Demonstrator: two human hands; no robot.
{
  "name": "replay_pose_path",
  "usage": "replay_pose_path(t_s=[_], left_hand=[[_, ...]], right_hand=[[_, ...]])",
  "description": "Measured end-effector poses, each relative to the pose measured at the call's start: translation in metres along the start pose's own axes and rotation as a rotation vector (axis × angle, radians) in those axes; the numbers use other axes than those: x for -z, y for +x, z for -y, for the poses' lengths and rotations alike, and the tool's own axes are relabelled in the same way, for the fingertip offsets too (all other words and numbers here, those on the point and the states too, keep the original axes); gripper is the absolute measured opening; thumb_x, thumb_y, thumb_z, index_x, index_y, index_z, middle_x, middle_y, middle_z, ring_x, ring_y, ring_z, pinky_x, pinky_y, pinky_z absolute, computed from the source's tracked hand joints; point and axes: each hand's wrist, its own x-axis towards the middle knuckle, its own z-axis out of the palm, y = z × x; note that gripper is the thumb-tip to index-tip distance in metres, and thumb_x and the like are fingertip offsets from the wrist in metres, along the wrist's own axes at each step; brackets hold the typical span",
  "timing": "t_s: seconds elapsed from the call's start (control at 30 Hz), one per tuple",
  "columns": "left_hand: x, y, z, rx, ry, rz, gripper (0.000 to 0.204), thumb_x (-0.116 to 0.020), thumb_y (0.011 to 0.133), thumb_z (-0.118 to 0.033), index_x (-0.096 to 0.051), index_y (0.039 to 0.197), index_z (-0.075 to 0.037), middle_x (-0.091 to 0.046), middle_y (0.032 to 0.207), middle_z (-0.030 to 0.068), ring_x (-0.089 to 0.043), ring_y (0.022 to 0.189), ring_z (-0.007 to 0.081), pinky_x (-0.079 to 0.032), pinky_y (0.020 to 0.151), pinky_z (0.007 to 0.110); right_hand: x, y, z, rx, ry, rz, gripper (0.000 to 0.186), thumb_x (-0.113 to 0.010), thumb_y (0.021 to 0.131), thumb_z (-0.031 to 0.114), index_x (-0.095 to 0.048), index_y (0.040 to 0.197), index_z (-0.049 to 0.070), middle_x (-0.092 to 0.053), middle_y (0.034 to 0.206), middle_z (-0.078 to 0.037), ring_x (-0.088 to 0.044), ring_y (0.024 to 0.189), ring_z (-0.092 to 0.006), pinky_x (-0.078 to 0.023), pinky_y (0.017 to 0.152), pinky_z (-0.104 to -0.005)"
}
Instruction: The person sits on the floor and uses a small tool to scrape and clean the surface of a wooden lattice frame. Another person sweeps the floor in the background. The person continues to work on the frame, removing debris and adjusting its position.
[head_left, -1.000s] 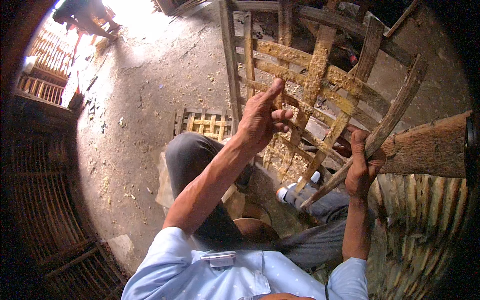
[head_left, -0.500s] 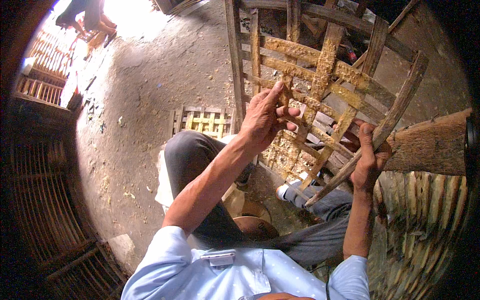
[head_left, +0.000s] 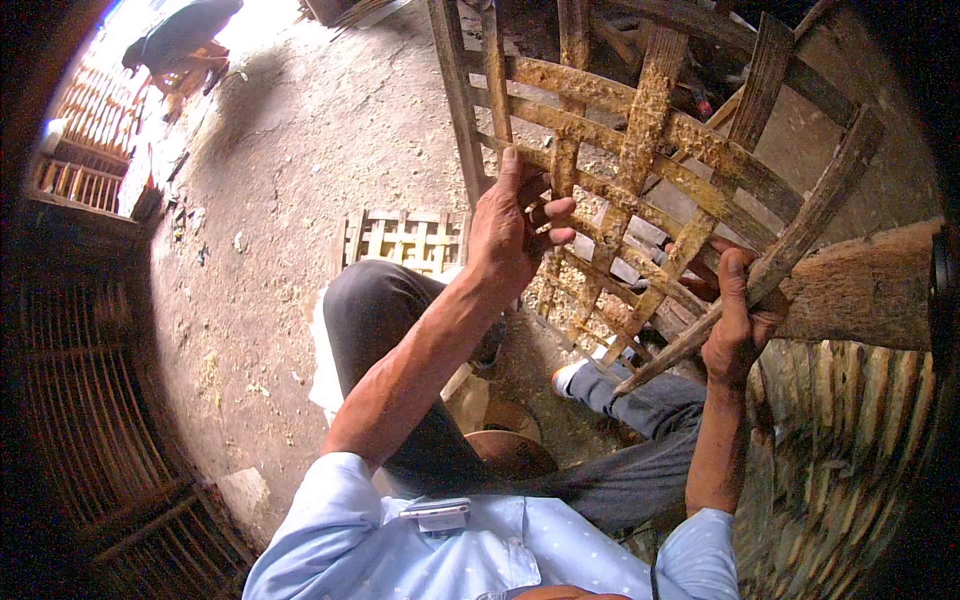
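The lattice (head_left: 600,132), a wooden frame crossed by flat slats, stands at a tilt in front of the person, right of the left knee (head_left: 370,305). A smaller lattice (head_left: 404,238) lies on the floor (head_left: 300,160), just beyond that knee. The hands are well apart. The right hand (head_left: 735,325) is closed around the right bar (head_left: 832,188), thumb on the near face, beside a log (head_left: 860,292). The left hand (head_left: 508,225) is half curled, thumb at a thin slat toward the left side, fingers bent over the weave; whether it grips or only touches, I cannot tell.

It should handle as broad and awkward rather than heavy, since so much of it is gaps. The long bars look stiff; the thin slats probably flex and might crack or slip out of the weave if pulled singly. A yellow crust (head_left: 643,130) coats many slats, likely rough and apt to flake, so a grip there would be less sure. The best holds seem to be the right bar and the left bar (head_left: 458,90), both mostly bare wood.
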Motion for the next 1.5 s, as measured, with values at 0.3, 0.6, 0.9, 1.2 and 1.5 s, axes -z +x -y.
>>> replay_pose_path(t_s=[0.3,0.6,0.9,1.2,1.5], left_hand=[[-0.010,-0.003,-0.012,0.038,0.156,0.094,0.073,-0.070,0.085,-0.054,-0.048,0.128,0.001,-0.059,0.101,0.0066,-0.068,0.061,0.0120,-0.057,0.040,0.027],[-0.009,-0.005,-0.009,0.007,0.152,0.064,0.057,-0.074,0.087,-0.041,-0.046,0.122,-0.005,-0.060,0.096,0.0048,-0.067,0.067,0.0103,-0.055,0.045,0.024],[-0.005,0.001,-0.003,-0.013,0.098,0.069,0.061,-0.078,0.083,-0.042,-0.042,0.111,-0.001,-0.054,0.080,0.0034,-0.060,0.052,0.0100,-0.051,0.041,0.023],[-0.016,-0.009,-0.004,-0.079,0.417,0.139,0.045,-0.080,0.083,-0.027,-0.053,0.106,0.001,-0.067,0.092,0.0112,-0.067,0.063,0.0145,-0.054,0.042,0.026],[-0.013,-0.008,0.005,-0.201,0.512,0.201,0.036,-0.074,0.086,-0.009,-0.052,0.112,0.002,-0.068,0.094,0.0159,-0.069,0.067,0.0185,-0.058,0.049,0.029]], right_hand=[[0.001,-0.006,-0.002,0.002,-0.007,0.095,0.015,-0.067,0.093,0.015,-0.069,0.097,0.001,-0.069,0.098,-0.009,-0.067,0.086,-0.0160,-0.059,0.071,-0.0316],[-0.008,-0.008,0.003,-0.063,0.076,0.058,0.016,-0.066,0.094,0.015,-0.071,0.095,0.000,-0.070,0.092,-0.006,-0.063,0.080,-0.0108,-0.051,0.073,-0.0275],[-0.006,-0.009,-0.003,0.011,-0.032,0.093,0.015,-0.067,0.093,0.015,-0.070,0.096,0.001,-0.071,0.097,-0.011,-0.064,0.087,-0.0138,-0.050,0.082,-0.0313],[-0.004,-0.002,-0.005,-0.101,0.085,-0.022,0.015,-0.067,0.092,0.016,-0.070,0.097,0.002,-0.069,0.101,-0.009,-0.064,0.096,-0.0155,-0.049,0.090,-0.0335],[-0.003,0.007,-0.008,-0.201,0.182,-0.094,0.017,-0.069,0.091,0.018,-0.073,0.095,0.001,-0.069,0.093,-0.004,-0.063,0.085,-0.0094,-0.054,0.076,-0.0287]])
